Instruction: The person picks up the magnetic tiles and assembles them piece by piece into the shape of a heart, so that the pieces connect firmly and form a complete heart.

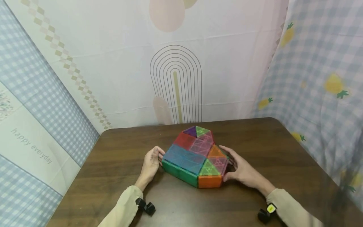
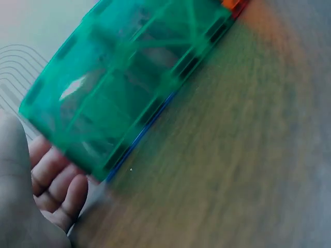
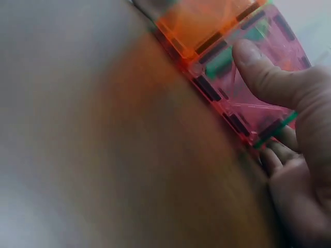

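A flat, box-like structure of translucent magnetic tiles (image 1: pixel 185 157) sits on the table between both hands. Its top mixes blue, red and pink squares with green, orange, purple and pink triangles. Green tiles (image 2: pixel 124 77) and an orange tile (image 1: pixel 210 181) form the near walls. My left hand (image 1: pixel 149 165) holds the structure's left end, its curled fingers (image 2: pixel 54 178) against the corner. On the opposite side, my right hand (image 1: pixel 245 172) grips the edge. Its thumb (image 3: pixel 269 77) presses a pink side tile (image 3: pixel 248 111), while the other fingers reach round the far corner, partly hidden.
The brown wooden table (image 1: pixel 122 154) has a rounded back corner on each side. Behind it hangs a pale printed cloth (image 1: pixel 122 72), with a blue checked cloth (image 1: pixel 309 94) at the right. Small black devices (image 1: pixel 145 206) are strapped at both wrists.
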`<state>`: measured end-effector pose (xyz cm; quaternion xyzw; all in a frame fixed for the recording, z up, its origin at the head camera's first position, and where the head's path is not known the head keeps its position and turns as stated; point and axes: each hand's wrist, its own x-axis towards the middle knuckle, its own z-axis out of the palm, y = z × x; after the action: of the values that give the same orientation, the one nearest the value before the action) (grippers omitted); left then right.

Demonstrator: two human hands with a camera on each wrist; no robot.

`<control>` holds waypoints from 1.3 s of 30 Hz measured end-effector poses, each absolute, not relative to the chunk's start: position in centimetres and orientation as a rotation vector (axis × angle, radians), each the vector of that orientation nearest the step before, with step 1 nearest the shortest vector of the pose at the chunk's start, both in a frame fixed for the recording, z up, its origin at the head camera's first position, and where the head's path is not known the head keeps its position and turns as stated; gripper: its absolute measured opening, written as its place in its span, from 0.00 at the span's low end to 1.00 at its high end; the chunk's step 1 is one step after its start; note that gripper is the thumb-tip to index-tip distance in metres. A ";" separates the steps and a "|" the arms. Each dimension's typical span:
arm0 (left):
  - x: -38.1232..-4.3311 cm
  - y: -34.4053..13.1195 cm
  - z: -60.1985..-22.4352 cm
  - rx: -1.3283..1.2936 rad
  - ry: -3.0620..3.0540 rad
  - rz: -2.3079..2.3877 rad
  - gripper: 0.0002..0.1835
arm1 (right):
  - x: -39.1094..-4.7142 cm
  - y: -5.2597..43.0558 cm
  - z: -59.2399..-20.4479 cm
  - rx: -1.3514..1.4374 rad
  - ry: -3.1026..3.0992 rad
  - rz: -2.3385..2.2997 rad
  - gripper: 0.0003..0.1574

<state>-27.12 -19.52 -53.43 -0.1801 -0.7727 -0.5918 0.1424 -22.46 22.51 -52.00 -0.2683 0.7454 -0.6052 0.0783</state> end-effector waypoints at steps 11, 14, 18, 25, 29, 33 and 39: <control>-26.4 -19.3 -52.5 -0.979 -2.320 -1.913 0.10 | -24.5 26.7 -52.0 -0.835 2.255 -1.883 0.38; -26.5 -19.5 -52.4 -1.075 -2.329 -1.962 0.15 | -24.5 27.0 -51.9 -0.827 2.161 -1.955 0.27; -26.9 -19.9 -52.2 -1.145 -2.296 -2.148 0.19 | -24.2 27.3 -51.8 -0.937 2.116 -1.940 0.15; -28.9 -20.6 -52.2 -1.026 -2.194 -2.409 0.37 | -23.5 27.0 -51.3 -1.034 2.164 -1.782 0.23; -30.0 -20.3 -52.0 -0.987 -2.228 -2.345 0.52 | -23.2 26.5 -51.4 -1.010 2.273 -1.693 0.33; -30.2 -19.6 -52.0 -0.994 -2.299 -2.199 0.66 | -23.3 26.4 -51.7 -0.972 2.302 -1.687 0.37; -29.5 -18.0 -51.7 -1.033 -2.362 -1.935 0.86 | -24.0 27.2 -52.0 -0.941 2.285 -1.812 0.37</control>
<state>-29.55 -18.00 -51.69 -0.3202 -0.7321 -0.5998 -0.0411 -24.02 27.22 -52.00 -0.3068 0.7452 -0.5908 0.0388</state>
